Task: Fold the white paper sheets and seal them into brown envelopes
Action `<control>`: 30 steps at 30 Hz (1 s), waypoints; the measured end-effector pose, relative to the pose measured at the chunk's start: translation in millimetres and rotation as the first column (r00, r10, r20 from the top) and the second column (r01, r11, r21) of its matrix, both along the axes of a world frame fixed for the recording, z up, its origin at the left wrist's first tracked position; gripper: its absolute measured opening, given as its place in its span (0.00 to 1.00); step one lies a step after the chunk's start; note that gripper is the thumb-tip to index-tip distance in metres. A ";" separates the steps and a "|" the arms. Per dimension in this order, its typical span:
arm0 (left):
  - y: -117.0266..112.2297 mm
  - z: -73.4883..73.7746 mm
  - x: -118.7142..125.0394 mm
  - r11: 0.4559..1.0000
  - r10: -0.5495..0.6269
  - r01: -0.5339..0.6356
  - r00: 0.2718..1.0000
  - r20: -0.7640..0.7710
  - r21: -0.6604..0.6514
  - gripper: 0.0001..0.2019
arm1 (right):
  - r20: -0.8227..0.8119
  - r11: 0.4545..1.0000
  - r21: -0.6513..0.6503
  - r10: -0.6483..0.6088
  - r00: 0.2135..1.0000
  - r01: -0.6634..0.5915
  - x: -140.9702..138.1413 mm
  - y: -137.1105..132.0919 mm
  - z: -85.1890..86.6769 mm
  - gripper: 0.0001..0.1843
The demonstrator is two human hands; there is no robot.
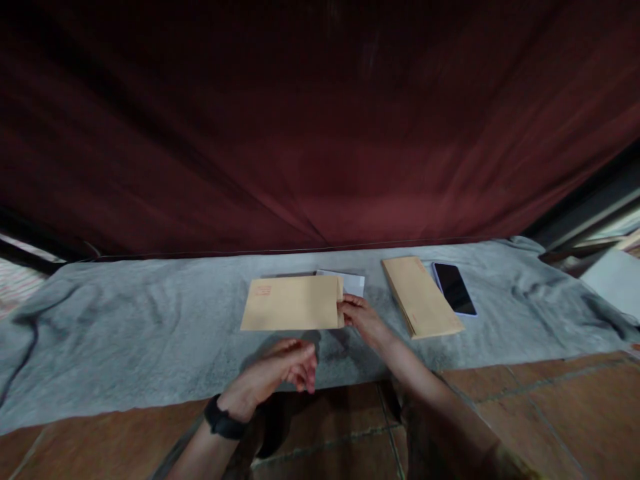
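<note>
A brown paper envelope [293, 303] with small red print at its upper left is held by its right end, the flap end, in my right hand [361, 317]. The thumb and fingers of that hand pinch the edge. My left hand [287, 367] hovers just below the envelope, its fingers loosely bent and nothing seen in them; a black band circles that wrist. Partly covered by the envelope, a whitish flat piece [354, 284] lies behind it. To the right rests a stack of brown envelopes [423, 297].
A smartphone [455, 288] with a dark screen lies beside the stack. Grey cloth [125, 327] covers the surface, with folds toward both ends. Dark red fabric [320, 133] hangs behind it. Brown floor tiles [540, 407] show in front.
</note>
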State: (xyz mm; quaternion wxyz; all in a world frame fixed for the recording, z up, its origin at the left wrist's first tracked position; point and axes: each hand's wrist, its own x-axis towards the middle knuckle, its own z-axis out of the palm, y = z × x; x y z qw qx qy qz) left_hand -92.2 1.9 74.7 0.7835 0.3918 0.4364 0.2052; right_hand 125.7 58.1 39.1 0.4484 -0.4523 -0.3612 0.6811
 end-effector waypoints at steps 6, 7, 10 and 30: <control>6.4 7.6 -4.4 0.538 0.235 0.309 0.839 -0.492 0.784 0.30 | 0.066 0.998 0.033 0.058 0.996 -0.060 3.0 -2.3 -1.4 0.11; 14.2 4.3 -6.4 0.425 0.318 0.420 0.761 -0.566 0.802 0.40 | 0.085 0.996 0.042 0.078 0.993 -0.082 3.3 -3.3 -2.5 0.12; 36.8 -10.6 -12.6 0.310 0.411 0.636 0.581 -0.703 0.707 0.58 | 0.146 0.988 0.064 0.132 0.981 -0.142 5.4 -5.2 -5.1 0.12; 53.7 -27.8 -1.0 0.386 0.181 0.711 0.566 -0.804 0.588 0.66 | 0.305 0.939 0.065 0.304 0.903 -0.338 23.1 -7.3 -5.7 0.09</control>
